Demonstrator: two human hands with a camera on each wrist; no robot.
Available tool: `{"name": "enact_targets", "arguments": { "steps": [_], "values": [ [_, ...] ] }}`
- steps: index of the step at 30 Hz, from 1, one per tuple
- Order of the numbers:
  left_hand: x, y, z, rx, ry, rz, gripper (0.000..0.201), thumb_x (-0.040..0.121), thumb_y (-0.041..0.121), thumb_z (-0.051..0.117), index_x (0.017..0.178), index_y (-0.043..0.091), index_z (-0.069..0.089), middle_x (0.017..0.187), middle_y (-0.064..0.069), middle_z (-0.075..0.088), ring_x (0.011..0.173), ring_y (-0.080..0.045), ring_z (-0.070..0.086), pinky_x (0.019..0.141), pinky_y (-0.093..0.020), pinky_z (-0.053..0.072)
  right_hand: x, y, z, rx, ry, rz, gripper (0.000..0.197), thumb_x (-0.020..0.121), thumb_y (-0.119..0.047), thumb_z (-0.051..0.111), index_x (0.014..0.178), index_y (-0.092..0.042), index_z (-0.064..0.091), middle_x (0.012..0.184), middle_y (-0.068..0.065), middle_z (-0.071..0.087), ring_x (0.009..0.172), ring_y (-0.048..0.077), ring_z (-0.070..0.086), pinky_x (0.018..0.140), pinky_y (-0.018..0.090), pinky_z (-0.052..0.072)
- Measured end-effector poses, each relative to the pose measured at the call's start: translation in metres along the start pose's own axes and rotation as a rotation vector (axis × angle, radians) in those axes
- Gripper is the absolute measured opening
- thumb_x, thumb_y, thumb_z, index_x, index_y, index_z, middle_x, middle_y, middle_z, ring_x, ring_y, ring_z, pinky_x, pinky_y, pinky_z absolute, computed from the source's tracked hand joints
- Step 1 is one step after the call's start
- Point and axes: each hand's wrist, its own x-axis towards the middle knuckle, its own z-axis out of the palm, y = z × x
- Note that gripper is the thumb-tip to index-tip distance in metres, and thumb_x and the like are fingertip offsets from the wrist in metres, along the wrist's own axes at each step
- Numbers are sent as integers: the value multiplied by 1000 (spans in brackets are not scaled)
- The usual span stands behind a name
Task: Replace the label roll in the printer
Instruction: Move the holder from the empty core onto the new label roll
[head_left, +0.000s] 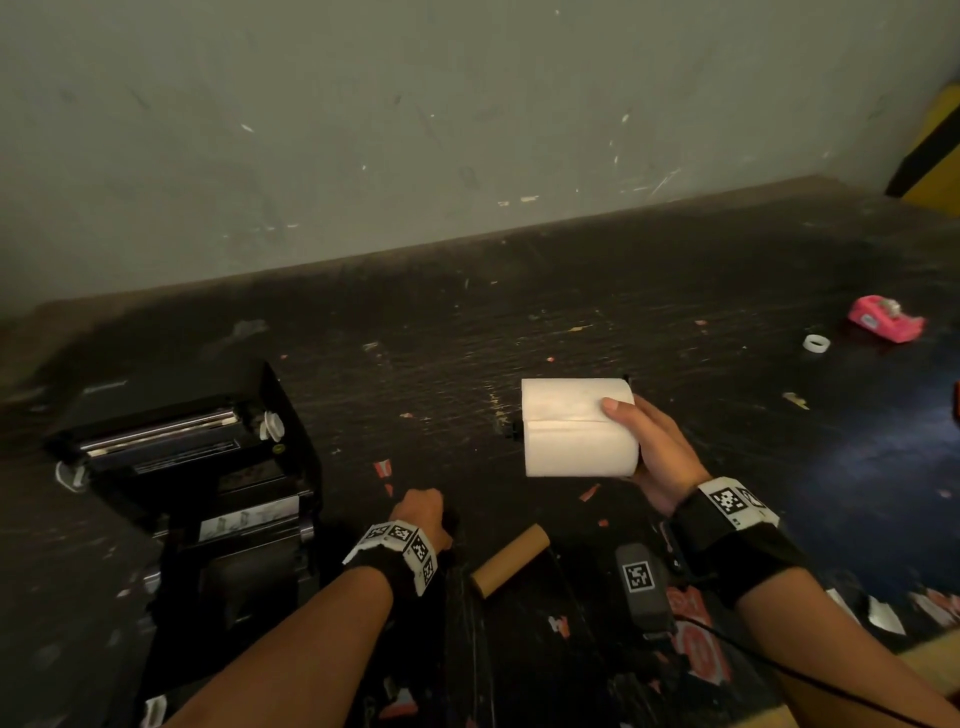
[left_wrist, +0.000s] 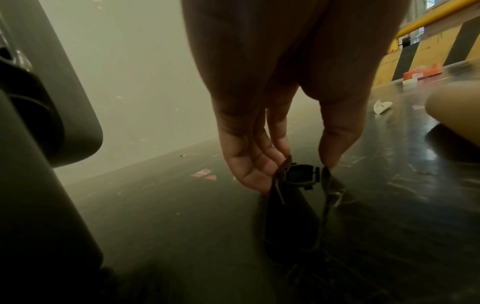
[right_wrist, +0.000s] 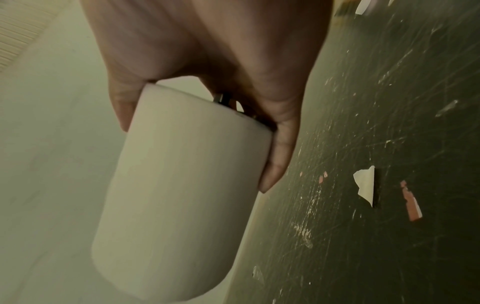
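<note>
My right hand (head_left: 644, 447) grips a full white label roll (head_left: 579, 426) from its right end and holds it above the dark table. The thumb lies on top of the roll (right_wrist: 182, 185), and a black spindle tip (head_left: 511, 428) sticks out of its left end. The black printer (head_left: 197, 467) stands open at the left with its roll bay exposed. My left hand (head_left: 428, 514) is down on the table just right of the printer. There its fingers and thumb pinch a small black plastic piece (left_wrist: 301, 176). An empty brown cardboard core (head_left: 511, 558) lies between my wrists.
A pink tape dispenser (head_left: 885, 318) and a white tape ring (head_left: 815, 343) sit at the far right. A black device with a square marker (head_left: 641, 587) and its cable lies near my right forearm. Paper scraps litter the table (head_left: 519, 291). A grey wall runs along the back.
</note>
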Motion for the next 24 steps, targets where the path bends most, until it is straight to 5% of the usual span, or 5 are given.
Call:
{"name": "enact_targets", "arguments": {
  "steps": [4,10,14,19,24],
  "values": [
    [-3,1,-6,-18,43,14,48,79,23,70,121,7,52,125,-13,55,112,-26,59,88,-30,52,-3,-4,3,27,-14,-5,36,79,-31,63,113,-29,56,115,9,64,103,27,62,84,49,53],
    [-4,7,-40,-558,129,219,37,76,15,72,111,13,59,105,-3,63,100,-19,62,88,-32,53,-1,-5,4,8,-17,-12,77,62,-40,70,133,-26,45,122,10,61,108,30,61,91,56,50],
    [-20,23,-73,-1057,70,392,26,79,-1,67,98,16,59,101,-7,61,96,-21,63,84,-40,57,2,-8,5,12,-32,-33,74,65,-40,68,134,-25,44,120,11,62,105,31,63,89,56,51],
    [-35,35,-93,-1420,8,526,27,81,-11,58,96,11,58,89,-4,60,82,-14,64,69,-30,60,-2,-17,9,50,-49,-48,43,83,-30,59,125,-26,49,116,11,64,102,29,63,75,43,54],
    [-44,40,-97,-1467,-49,565,28,81,-11,58,98,11,59,92,-4,59,86,-16,64,72,-32,60,-5,-18,11,39,-55,-69,67,68,-38,64,131,-24,46,118,10,63,103,29,63,72,41,54]
  ]
}}
